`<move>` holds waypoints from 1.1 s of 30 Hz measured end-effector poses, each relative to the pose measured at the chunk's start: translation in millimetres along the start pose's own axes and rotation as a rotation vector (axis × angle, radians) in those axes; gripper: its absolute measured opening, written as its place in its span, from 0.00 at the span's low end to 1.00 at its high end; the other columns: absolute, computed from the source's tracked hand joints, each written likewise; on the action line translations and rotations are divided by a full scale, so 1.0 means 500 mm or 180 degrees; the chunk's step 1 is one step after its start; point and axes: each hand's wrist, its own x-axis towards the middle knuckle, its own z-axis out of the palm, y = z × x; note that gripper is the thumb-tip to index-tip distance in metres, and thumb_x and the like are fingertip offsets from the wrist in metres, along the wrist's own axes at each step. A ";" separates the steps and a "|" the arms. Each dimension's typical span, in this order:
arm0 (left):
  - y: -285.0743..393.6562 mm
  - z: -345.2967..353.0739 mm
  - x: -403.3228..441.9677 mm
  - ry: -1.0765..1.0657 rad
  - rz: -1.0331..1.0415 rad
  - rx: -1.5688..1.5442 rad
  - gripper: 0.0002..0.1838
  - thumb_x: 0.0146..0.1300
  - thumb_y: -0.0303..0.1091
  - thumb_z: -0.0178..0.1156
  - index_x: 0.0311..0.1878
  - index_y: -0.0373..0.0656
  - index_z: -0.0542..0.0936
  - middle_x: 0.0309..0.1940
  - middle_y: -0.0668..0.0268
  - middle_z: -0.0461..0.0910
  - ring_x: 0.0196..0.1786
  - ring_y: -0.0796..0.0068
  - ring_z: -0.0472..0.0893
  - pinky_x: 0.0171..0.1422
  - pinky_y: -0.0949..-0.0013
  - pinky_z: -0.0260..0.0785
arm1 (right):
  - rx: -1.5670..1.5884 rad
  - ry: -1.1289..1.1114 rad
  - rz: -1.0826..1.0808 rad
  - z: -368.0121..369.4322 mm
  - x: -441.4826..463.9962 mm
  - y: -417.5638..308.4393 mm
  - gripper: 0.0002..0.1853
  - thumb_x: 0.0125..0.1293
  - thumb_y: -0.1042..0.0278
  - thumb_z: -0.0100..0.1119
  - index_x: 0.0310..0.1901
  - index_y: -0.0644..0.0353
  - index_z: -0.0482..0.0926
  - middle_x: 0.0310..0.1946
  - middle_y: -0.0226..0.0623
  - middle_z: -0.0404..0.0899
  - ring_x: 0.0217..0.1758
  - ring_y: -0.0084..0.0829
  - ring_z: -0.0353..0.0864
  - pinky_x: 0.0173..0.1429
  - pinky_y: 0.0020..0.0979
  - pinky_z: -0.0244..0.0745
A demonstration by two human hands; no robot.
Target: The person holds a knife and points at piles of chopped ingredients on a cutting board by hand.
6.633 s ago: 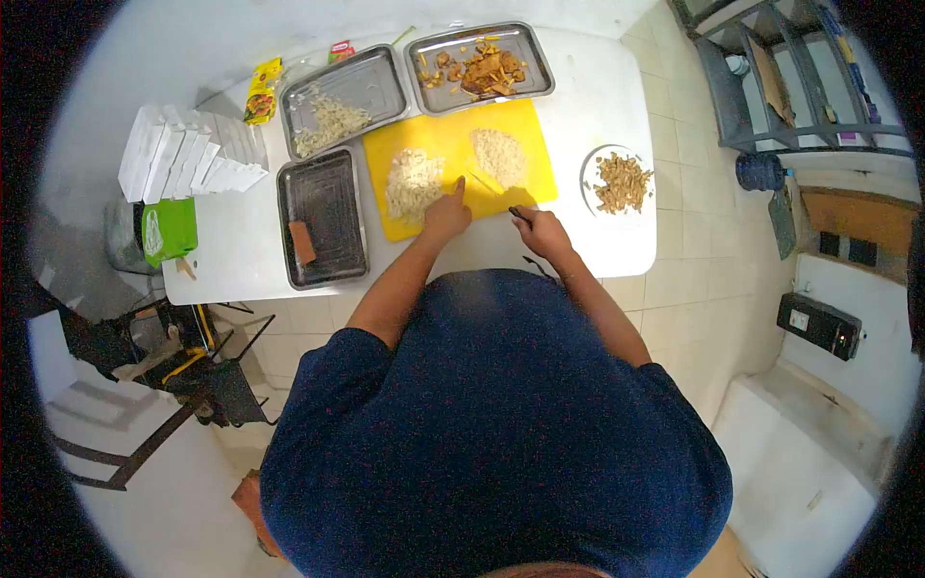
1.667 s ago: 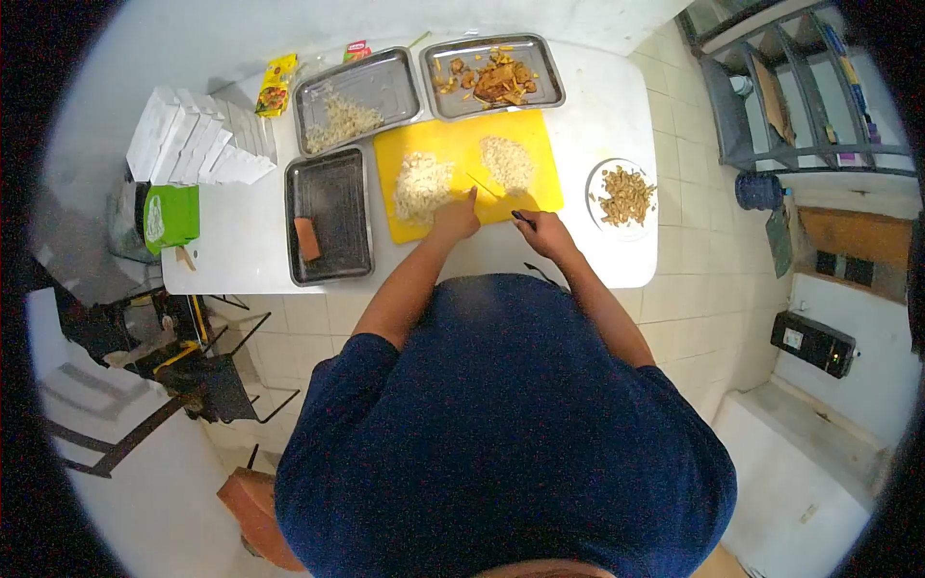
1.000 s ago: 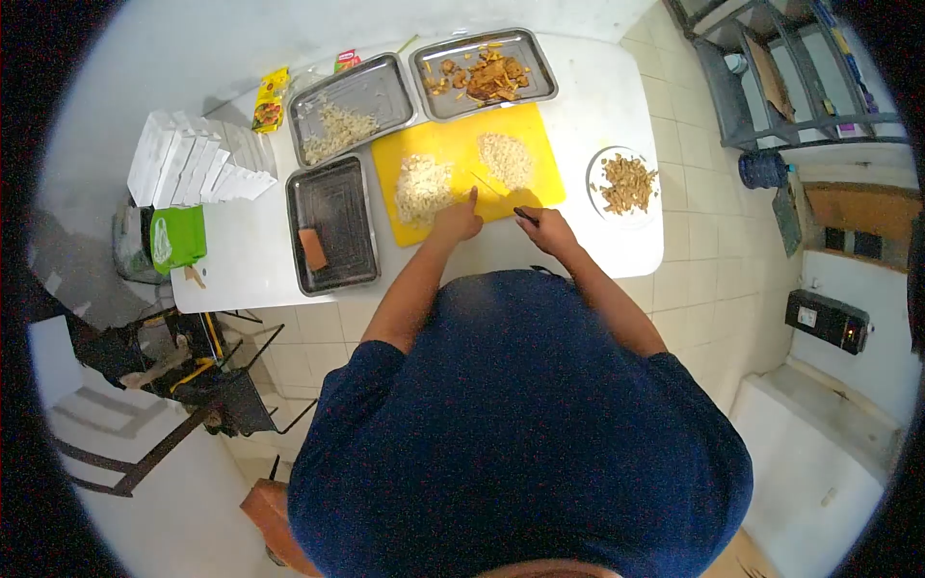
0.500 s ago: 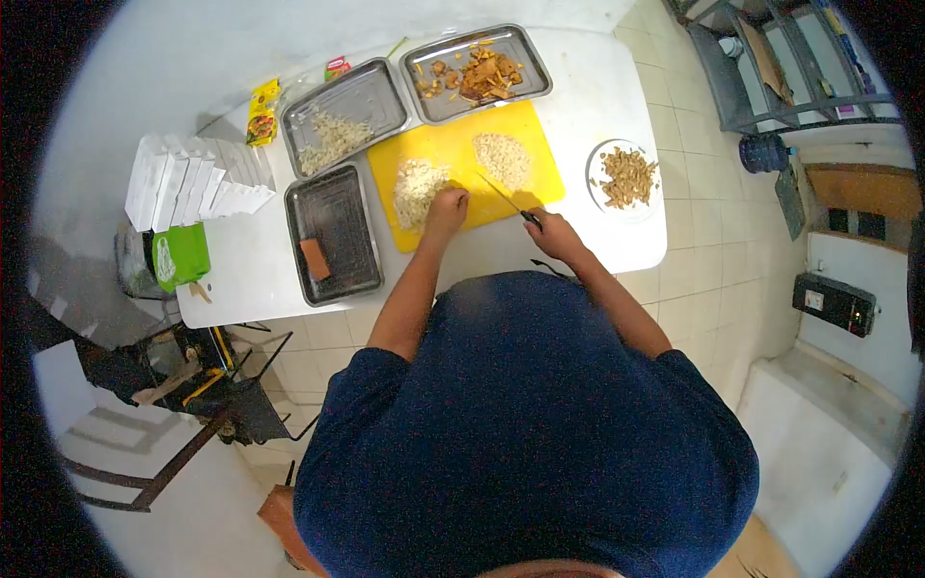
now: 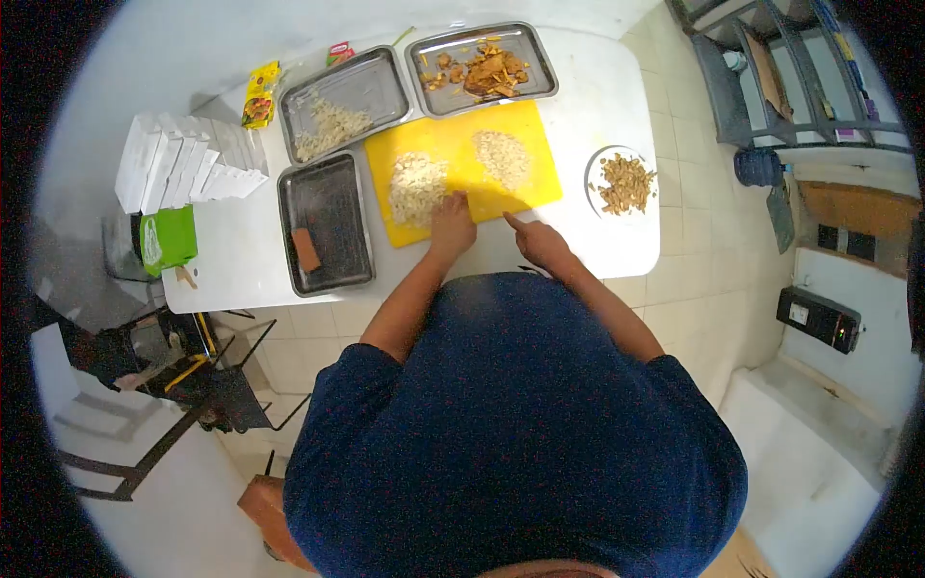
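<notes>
My left hand (image 5: 453,224) is closed at the near edge of a heap of pale chopped pieces (image 5: 418,189) on the yellow cutting board (image 5: 462,144). Whatever its fingers hold is too small to make out. My right hand (image 5: 541,242) stays curled at the board's near right edge, index finger stretched forward. A knife was in its grip a moment ago and lies nowhere in view; its blade cannot be made out now. Farther right on the board is a second heap of finer pale bits (image 5: 503,160).
Behind the board are metal trays, one with pale shreds (image 5: 332,131), another with browned pieces (image 5: 493,73). To the left, a dark tray (image 5: 328,217) holds a reddish-brown block (image 5: 305,249). A plate of brown pieces (image 5: 626,185) stands right. White boxes (image 5: 173,164) stand at the table's left.
My right hand has moved slightly left and nearer my body, and the knife blade no longer shows. My left hand has turned, its back now more visible. The view has shifted slightly.
</notes>
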 end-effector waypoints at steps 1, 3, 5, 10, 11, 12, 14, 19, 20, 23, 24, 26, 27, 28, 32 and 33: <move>0.000 0.000 -0.002 -0.0009 -0.0025 -0.0050 0.30 0.56 0.30 0.53 0.64 0.32 0.67 0.59 0.54 0.69 0.59 0.55 0.70 0.61 0.47 0.63 | -0.0038 -0.0049 0.0009 0.007 0.003 -0.001 0.29 0.68 0.68 0.43 0.71 0.47 0.60 0.27 0.55 0.79 0.30 0.53 0.80 0.37 0.52 0.75; -0.002 0.011 -0.003 -0.0070 -0.0076 0.0034 0.31 0.56 0.30 0.53 0.65 0.32 0.66 0.61 0.53 0.68 0.60 0.55 0.70 0.62 0.47 0.63 | -0.0034 0.0103 -0.0061 0.025 0.011 -0.001 0.29 0.67 0.68 0.43 0.71 0.47 0.61 0.27 0.54 0.79 0.30 0.53 0.80 0.37 0.52 0.75; -0.003 0.026 -0.005 -0.0069 -0.0083 0.0074 0.32 0.56 0.31 0.54 0.66 0.31 0.64 0.61 0.53 0.68 0.61 0.55 0.69 0.63 0.48 0.63 | -0.0021 0.0173 -0.0105 0.043 0.021 0.003 0.29 0.66 0.69 0.44 0.71 0.47 0.62 0.26 0.54 0.78 0.29 0.53 0.80 0.36 0.52 0.75; 0.019 -0.004 -0.014 -0.0165 -0.0215 -0.0059 0.32 0.58 0.31 0.53 0.67 0.31 0.63 0.62 0.53 0.67 0.61 0.56 0.70 0.62 0.53 0.66 | -0.0102 0.0267 -0.0165 0.027 0.030 -0.007 0.29 0.65 0.70 0.44 0.70 0.47 0.63 0.28 0.54 0.79 0.30 0.53 0.80 0.38 0.51 0.76; 0.020 -0.007 -0.014 -0.0225 -0.0231 -0.0008 0.32 0.58 0.31 0.54 0.67 0.31 0.63 0.61 0.53 0.67 0.61 0.55 0.70 0.61 0.53 0.67 | -0.0061 0.0242 -0.0092 0.019 0.029 -0.009 0.29 0.65 0.70 0.44 0.70 0.47 0.63 0.28 0.55 0.79 0.31 0.53 0.81 0.39 0.51 0.76; 0.019 -0.007 -0.015 -0.0289 -0.0247 0.0038 0.32 0.58 0.31 0.54 0.67 0.31 0.63 0.60 0.53 0.68 0.61 0.55 0.70 0.60 0.54 0.68 | -0.0021 0.0212 -0.0015 0.012 0.026 -0.007 0.29 0.65 0.69 0.45 0.69 0.47 0.64 0.29 0.55 0.80 0.32 0.53 0.81 0.39 0.51 0.77; 0.018 -0.004 -0.019 -0.0360 -0.0308 0.0042 0.33 0.57 0.31 0.55 0.67 0.32 0.63 0.59 0.53 0.68 0.59 0.55 0.70 0.58 0.54 0.69 | 0.0011 0.0171 0.0063 0.002 0.019 -0.006 0.29 0.64 0.70 0.45 0.69 0.48 0.65 0.30 0.56 0.80 0.33 0.53 0.81 0.40 0.50 0.77; 0.032 -0.051 -0.006 -0.0444 -0.0405 -0.0211 0.35 0.55 0.33 0.58 0.68 0.35 0.63 0.54 0.52 0.70 0.55 0.54 0.73 0.55 0.53 0.70 | -0.0010 0.0342 -0.0048 -0.003 0.019 -0.002 0.28 0.63 0.71 0.44 0.67 0.51 0.68 0.31 0.57 0.80 0.34 0.53 0.82 0.42 0.49 0.78; 0.033 -0.052 -0.004 -0.0431 -0.0413 -0.0160 0.35 0.56 0.33 0.58 0.68 0.36 0.63 0.54 0.52 0.70 0.55 0.53 0.73 0.55 0.53 0.70 | -0.0004 0.0368 -0.0077 -0.004 0.022 -0.001 0.28 0.62 0.71 0.44 0.67 0.52 0.68 0.31 0.57 0.80 0.34 0.53 0.82 0.42 0.49 0.78; 0.028 -0.030 -0.003 -0.0444 -0.0479 -0.0071 0.36 0.56 0.34 0.57 0.70 0.38 0.62 0.55 0.52 0.69 0.56 0.52 0.72 0.56 0.52 0.70 | 0.0058 0.0356 -0.0090 -0.013 0.021 -0.006 0.28 0.61 0.73 0.44 0.66 0.53 0.69 0.31 0.57 0.80 0.34 0.53 0.82 0.42 0.49 0.78; 0.026 -0.027 0.000 -0.0478 -0.0526 -0.0079 0.36 0.57 0.34 0.57 0.70 0.39 0.62 0.55 0.52 0.69 0.57 0.52 0.72 0.56 0.52 0.70 | 0.0108 0.0301 -0.0046 -0.027 0.015 -0.017 0.29 0.61 0.73 0.44 0.66 0.53 0.69 0.31 0.57 0.80 0.34 0.53 0.82 0.42 0.48 0.78; 0.023 -0.020 0.001 -0.0553 -0.0576 -0.0058 0.36 0.57 0.35 0.57 0.71 0.40 0.61 0.55 0.52 0.69 0.57 0.52 0.72 0.57 0.52 0.70 | 0.0144 0.0286 -0.0008 -0.028 0.011 -0.022 0.29 0.61 0.74 0.44 0.66 0.54 0.69 0.31 0.58 0.80 0.34 0.52 0.82 0.43 0.48 0.78; 0.024 -0.025 0.000 -0.0595 -0.0577 -0.0024 0.37 0.57 0.35 0.57 0.71 0.41 0.61 0.55 0.52 0.69 0.58 0.52 0.72 0.58 0.52 0.69 | 0.0132 0.0327 -0.0015 -0.021 0.012 -0.023 0.29 0.61 0.74 0.44 0.66 0.54 0.69 0.31 0.58 0.80 0.34 0.52 0.83 0.43 0.48 0.79; 0.024 -0.031 0.001 -0.0636 -0.0578 0.0010 0.37 0.57 0.35 0.56 0.72 0.42 0.61 0.55 0.52 0.69 0.58 0.52 0.71 0.58 0.52 0.69 | 0.0121 0.0369 -0.0022 -0.016 0.015 -0.023 0.29 0.61 0.74 0.43 0.66 0.54 0.69 0.31 0.58 0.81 0.34 0.52 0.83 0.43 0.48 0.79; 0.021 -0.038 -0.003 -0.0658 -0.0483 0.0098 0.36 0.58 0.36 0.56 0.72 0.43 0.61 0.56 0.53 0.68 0.59 0.52 0.71 0.58 0.53 0.70 | 0.0153 0.0243 0.0037 -0.011 0.019 -0.025 0.29 0.61 0.74 0.43 0.66 0.53 0.69 0.33 0.59 0.81 0.36 0.52 0.83 0.45 0.48 0.78; 0.018 -0.036 0.000 -0.0688 -0.0446 0.0095 0.36 0.58 0.36 0.56 0.72 0.42 0.61 0.56 0.53 0.68 0.59 0.53 0.71 0.58 0.53 0.70 | 0.0264 0.0169 0.0136 -0.017 0.018 -0.030 0.29 0.61 0.74 0.43 0.66 0.53 0.69 0.34 0.59 0.81 0.37 0.53 0.83 0.45 0.48 0.78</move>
